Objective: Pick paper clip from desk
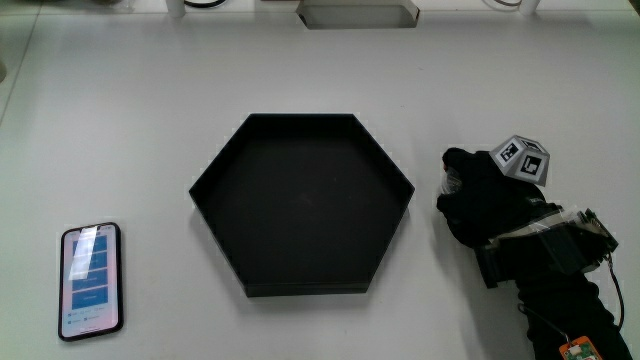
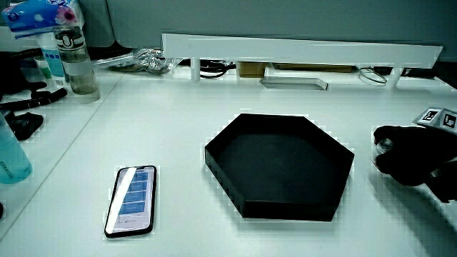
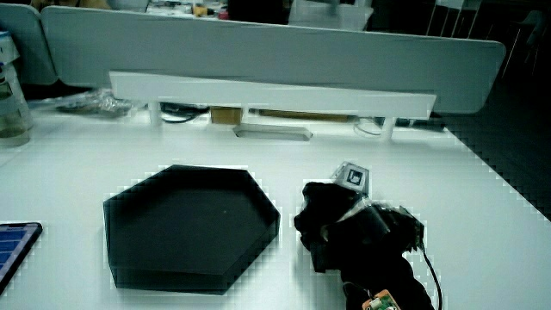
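The gloved hand [image 1: 487, 197] rests low on the white table beside the black hexagonal tray [image 1: 300, 119], its cube marker [image 1: 521, 159] on its back. The fingers are curled down toward the tabletop. A small pale glinting thing, apparently the paper clip [image 1: 450, 183], shows between the fingertips at the side of the hand nearest the tray. In a side view the hand [image 2: 413, 154] shows the same glint [image 2: 383, 145] pinched at its fingertips. In a side view the hand [image 3: 334, 215] hides the clip. The tray holds nothing that I can see.
A smartphone [image 1: 90, 281] lies screen up near the table's edge, with the tray between it and the hand. Bottles [image 2: 74, 61] and cables stand near the low white partition [image 2: 300, 50]. A blue bottle [image 2: 10, 158] stands near the phone [image 2: 131, 200].
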The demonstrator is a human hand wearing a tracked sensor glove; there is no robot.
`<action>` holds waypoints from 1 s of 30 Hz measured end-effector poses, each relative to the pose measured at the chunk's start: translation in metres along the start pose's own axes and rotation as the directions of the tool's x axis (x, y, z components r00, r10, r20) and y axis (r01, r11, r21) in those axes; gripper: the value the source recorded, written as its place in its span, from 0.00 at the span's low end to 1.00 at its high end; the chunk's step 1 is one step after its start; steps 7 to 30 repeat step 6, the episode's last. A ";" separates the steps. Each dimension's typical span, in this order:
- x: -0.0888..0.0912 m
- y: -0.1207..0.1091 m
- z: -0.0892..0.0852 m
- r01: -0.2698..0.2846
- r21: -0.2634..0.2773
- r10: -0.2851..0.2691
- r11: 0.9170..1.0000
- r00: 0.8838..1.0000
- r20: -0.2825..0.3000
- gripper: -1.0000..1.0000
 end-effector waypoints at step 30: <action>-0.029 -0.017 0.014 -0.087 0.053 0.087 0.995 0.996 0.005 1.00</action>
